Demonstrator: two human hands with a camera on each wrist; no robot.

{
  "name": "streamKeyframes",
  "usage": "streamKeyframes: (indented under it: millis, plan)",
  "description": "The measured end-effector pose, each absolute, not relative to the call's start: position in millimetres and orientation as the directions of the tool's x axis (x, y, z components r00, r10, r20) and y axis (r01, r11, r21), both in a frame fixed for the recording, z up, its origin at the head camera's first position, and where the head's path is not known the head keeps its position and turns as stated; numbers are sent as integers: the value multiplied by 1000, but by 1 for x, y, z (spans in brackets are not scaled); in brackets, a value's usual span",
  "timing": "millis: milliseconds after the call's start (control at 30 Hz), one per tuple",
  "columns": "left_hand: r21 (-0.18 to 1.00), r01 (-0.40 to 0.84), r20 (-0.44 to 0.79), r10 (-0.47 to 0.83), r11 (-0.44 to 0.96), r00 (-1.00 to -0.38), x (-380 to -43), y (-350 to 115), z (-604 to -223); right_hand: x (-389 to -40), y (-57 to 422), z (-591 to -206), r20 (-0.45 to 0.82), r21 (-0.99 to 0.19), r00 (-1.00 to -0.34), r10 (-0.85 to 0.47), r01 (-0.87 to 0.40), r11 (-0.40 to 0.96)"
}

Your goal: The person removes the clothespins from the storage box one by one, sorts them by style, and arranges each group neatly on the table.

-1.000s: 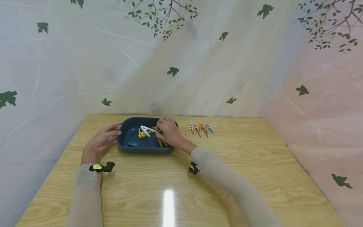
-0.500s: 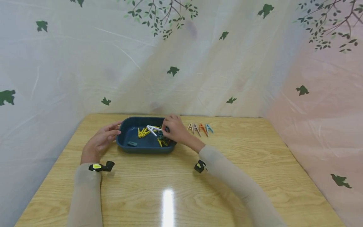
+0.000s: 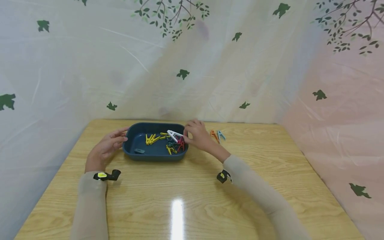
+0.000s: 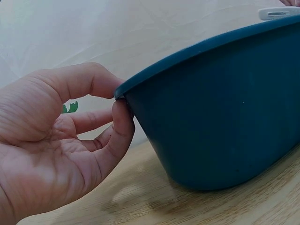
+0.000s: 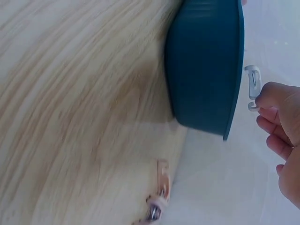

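Note:
My left hand (image 3: 105, 148) holds the left end of a dark blue plastic tub (image 4: 201, 112), its fingertips at the rim in the left wrist view. Between the thumb and fingers of my right hand (image 3: 199, 135) is a white clothespin (image 3: 173, 135), held above the right end of the tub. In the right wrist view, the white clothespin (image 5: 253, 80) stands just beyond the rim, apart from it. Inside the tub lie several yellow clothespins (image 3: 151, 139), red ones (image 3: 181, 145), dark green ones (image 3: 171, 143) and a single grey-green one (image 3: 139, 151).
Right of the tub, an orange clothespin (image 3: 214, 135) and a light blue clothespin (image 3: 221, 135) lie on the wooden table (image 3: 144, 196). A pale pinkish clothespin (image 5: 159, 197) shows in the right wrist view. Behind the table hangs a leaf-patterned curtain (image 3: 210, 100).
My right hand has moved right with the white clothespin, from over the tub's middle to its right end. More red and green clothespins now show. My left hand stays at the rim.

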State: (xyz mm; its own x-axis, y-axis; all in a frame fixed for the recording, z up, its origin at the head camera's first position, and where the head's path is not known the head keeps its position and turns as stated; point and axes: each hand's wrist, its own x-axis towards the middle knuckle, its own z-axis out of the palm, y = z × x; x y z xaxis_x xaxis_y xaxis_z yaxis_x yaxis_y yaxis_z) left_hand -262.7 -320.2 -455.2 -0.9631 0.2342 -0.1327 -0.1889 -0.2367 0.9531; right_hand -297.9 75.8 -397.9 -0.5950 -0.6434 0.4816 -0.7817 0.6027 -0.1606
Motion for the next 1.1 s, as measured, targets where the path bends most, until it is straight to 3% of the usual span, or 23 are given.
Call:
streamKeyframes:
  millis: [1100]
  plan:
    - [960,-159,-92,278,-229,-956,-262,-322,-458,-314,195,-392,465,-269,-753,-466,-621,736]
